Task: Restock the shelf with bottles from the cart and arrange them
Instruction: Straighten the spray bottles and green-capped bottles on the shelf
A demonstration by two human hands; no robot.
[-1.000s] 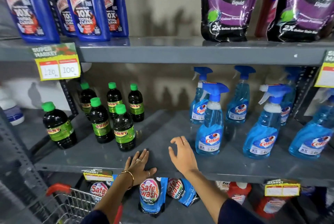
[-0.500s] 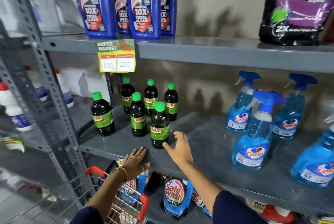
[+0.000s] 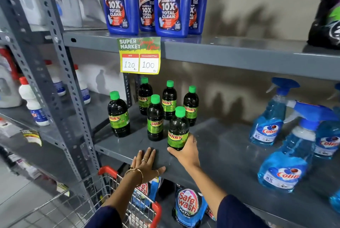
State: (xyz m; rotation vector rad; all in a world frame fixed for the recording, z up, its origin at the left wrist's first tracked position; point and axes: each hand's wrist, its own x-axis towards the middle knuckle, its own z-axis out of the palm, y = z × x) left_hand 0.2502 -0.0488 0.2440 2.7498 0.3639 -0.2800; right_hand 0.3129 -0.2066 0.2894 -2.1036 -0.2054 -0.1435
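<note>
Grey steel shelf point(image 3: 230, 156), middle tier: your right hand point(image 3: 185, 151) wraps the base of the front Sunny bottle point(image 3: 178, 130), fingers curled round its lower label, bottle upright on the shelf near the front edge. Five more green-capped bottles point(image 3: 155, 119) stand just behind and left. Your left hand point(image 3: 147, 165) lies flat, fingers spread, on the shelf lip, holding nothing. The cart point(image 3: 128, 202) sits below.

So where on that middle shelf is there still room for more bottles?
Widest bare patch: the shelf between the Sunny bottles and the blue sprays. A narrow gap lies between the leftmost Sunny bottle and the others. The Sunny cluster itself is crowded.
</note>
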